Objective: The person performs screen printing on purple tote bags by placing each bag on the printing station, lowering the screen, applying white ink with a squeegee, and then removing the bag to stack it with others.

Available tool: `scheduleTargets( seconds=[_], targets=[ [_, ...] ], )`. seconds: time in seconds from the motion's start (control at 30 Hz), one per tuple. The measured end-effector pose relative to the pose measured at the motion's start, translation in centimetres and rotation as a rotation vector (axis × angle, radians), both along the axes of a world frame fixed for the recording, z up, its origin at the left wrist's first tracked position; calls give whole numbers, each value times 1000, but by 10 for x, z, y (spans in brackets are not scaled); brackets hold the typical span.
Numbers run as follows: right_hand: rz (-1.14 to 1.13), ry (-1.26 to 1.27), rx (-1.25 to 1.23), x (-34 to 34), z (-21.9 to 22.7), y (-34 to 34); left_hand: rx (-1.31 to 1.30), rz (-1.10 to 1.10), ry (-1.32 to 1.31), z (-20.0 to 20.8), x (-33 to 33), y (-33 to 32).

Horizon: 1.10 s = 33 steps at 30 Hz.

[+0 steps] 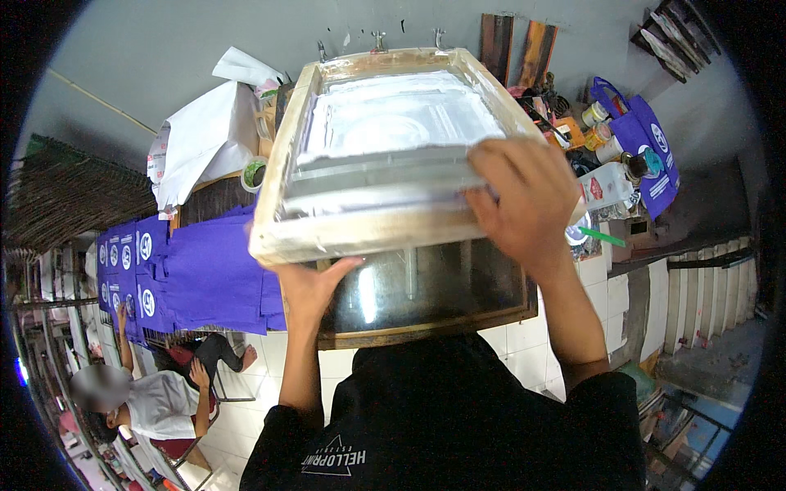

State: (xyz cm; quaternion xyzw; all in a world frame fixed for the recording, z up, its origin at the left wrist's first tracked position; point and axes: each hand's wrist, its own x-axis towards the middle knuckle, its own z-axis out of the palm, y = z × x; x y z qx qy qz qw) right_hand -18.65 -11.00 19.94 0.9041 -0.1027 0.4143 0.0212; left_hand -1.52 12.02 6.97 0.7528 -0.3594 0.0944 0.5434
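A wooden-framed printing screen (352, 237) hangs tilted over a dark, glossy tabletop (450, 286), its near edge raised. White ink (393, 119) covers much of its mesh. My left hand (307, 286) is closed at the near left corner of the frame, the thumb stretched along the underside; the other fingers are mostly hidden. Inside the frame, a greyish squeegee (377, 176) spans the near part of the mesh, blurred by motion. My right hand (532, 192) is closed around its right end, fingers curled over the top.
Purple printed bags (213, 278) lie spread to the left, beyond which a person (164, 401) sits. White paper (209, 131) is piled at the back left. Bottles (606, 184), jars and more purple bags crowd the right side. Metal clamps (378, 41) stand at the screen's far edge.
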Motion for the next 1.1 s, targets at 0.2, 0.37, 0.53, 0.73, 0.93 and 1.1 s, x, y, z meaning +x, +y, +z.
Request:
scheduleTargets(
  seconds=[0.2, 0.37, 0.53, 0.73, 0.93, 1.1],
  targets=[
    [-42, -83, -88, 34, 61, -28, 443, -1, -431, -11, 18, -14],
    [-130, -13, -71, 50, 104, -40, 464, 36, -436, -20, 19, 7],
    [-279, 156, 347, 71, 147, -41, 519, 48, -241, -16, 28, 30],
    [-233, -1, 70, 99, 161, -77, 768, 312, 42, -34, 86, -7],
    [-142, -39, 106, 125, 174, -105, 585, 78, 653, -59, 159, 79],
    [-166, 1, 251, 128, 189, -95, 480, 287, 436, -29, 193, 174]
  ],
)
